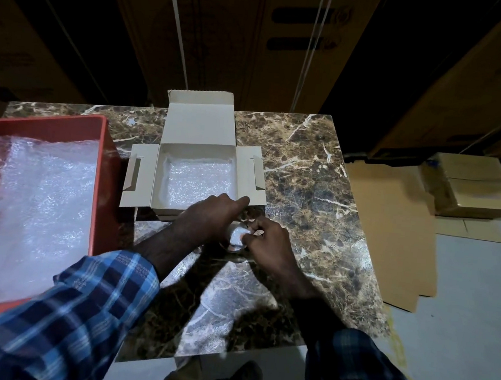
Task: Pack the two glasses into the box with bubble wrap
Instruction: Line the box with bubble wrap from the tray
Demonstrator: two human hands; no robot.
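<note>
An open grey cardboard box (pixel 141 174) stands at the middle of the marble table, its lid and side flaps folded out. Bubble wrap (pixel 201 182) lines its floor. Just in front of the box, a clear glass (pixel 236 243) stands on the table between my hands, with white wrap showing inside it. My left hand (pixel 210 216) holds the glass from the left, index finger stretched toward the box's front right corner. My right hand (pixel 268 246) pinches the white wrap at the glass's mouth. A second glass is not visible.
A red tray (pixel 106 159) heaped with bubble wrap (pixel 39 201) sits on the left of the table (pixel 304 179). Flat cardboard sheets (pixel 391 232) and small boxes (pixel 470 191) lie on the floor to the right. Large cartons stand behind the table.
</note>
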